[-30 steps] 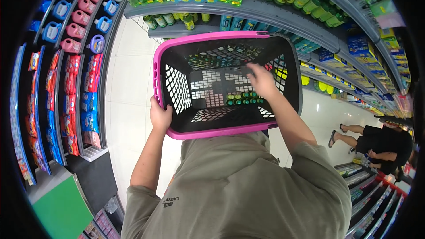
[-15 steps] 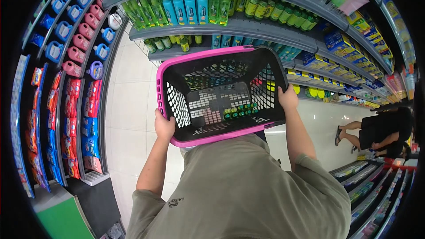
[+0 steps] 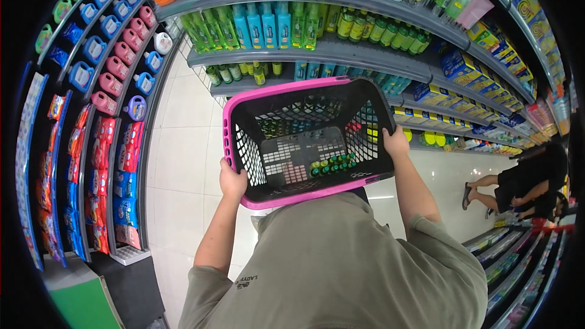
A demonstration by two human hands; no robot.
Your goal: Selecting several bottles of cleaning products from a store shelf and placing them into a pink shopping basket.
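While the pink left edge of a rectangular black plastic basket point(image 3: 304, 196) is gripped by a closed left hand point(image 3: 234, 180) and its black right edge by a closed right hand point(image 3: 397, 142), some fingers are hidden. If one edge were lifted faster, the basket, held level-mouthed between the hands, could be tipped; if it were pushed forward, the grey metal shelf point(image 3: 341, 55) ahead of the grip could be struck. Its walls are pierced with mesh; whether small green bottles point(image 3: 332, 164) are held inside or seen through it cannot be told.
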